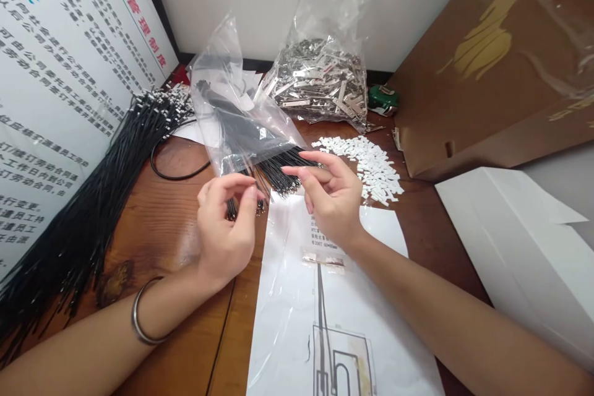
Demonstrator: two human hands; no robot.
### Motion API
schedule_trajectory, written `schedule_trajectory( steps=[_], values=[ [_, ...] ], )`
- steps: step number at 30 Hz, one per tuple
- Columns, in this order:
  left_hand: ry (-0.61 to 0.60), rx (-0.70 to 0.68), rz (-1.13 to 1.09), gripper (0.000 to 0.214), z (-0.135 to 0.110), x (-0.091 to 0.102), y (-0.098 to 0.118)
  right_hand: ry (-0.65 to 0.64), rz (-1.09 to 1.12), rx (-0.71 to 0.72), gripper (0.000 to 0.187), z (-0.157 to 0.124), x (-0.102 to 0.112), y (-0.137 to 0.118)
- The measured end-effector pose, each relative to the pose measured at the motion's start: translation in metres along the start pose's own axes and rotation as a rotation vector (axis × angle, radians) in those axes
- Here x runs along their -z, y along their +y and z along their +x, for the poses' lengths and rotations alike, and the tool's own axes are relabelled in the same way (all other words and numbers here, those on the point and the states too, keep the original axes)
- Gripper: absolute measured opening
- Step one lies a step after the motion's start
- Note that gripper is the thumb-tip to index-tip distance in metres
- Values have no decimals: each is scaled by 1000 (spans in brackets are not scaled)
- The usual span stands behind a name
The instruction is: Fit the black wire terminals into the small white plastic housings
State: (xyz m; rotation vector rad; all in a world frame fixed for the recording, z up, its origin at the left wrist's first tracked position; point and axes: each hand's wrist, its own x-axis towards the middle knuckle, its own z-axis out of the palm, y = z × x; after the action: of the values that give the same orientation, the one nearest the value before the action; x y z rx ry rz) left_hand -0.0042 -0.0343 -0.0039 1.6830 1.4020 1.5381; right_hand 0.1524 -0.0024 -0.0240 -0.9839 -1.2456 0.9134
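My left hand [227, 226], a metal bangle on its wrist, is closed, thumb and index fingertip brought together. Whatever lies between them is too small to make out. Across from it, my right hand [331, 195] has its index and middle fingers stretched to the left, with no object visible in them. Just beyond both hands, thin black wires [278, 170] with small metal ends stick out of a clear plastic bag [218, 74]. To the right of the bag lies a heap of small white plastic pieces [371, 164]. Beneath my right hand is a white printed sheet [288, 322] with a wiring drawing.
A large bundle of black wires with white ends [116, 167] lies at left by a printed board [69, 74]. Behind stands a clear bag of metal strips [320, 83]. A green object [383, 99], a brown box [487, 62] and a white carton [515, 247] are on the right.
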Motion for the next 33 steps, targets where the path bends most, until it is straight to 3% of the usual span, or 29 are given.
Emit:
schedule_trajectory(
  steps=[2,5,15,28,33],
  values=[
    [66,149,-112,5,-2,2,1,8,-4,-7,25,1,0,0],
    [27,258,-158,7,-5,3,4,3,7,-19,24,1,-1,-1],
    [-315,307,-420,9,15,-4,-7,-5,-7,-59,27,4,-2,1],
    [-216,336,-324,9,16,-5,-8,-31,-55,-76,20,3,-2,1],
    [-323,384,-466,18,16,-4,-8,-111,-91,-2,22,-1,-1,2]
  ],
)
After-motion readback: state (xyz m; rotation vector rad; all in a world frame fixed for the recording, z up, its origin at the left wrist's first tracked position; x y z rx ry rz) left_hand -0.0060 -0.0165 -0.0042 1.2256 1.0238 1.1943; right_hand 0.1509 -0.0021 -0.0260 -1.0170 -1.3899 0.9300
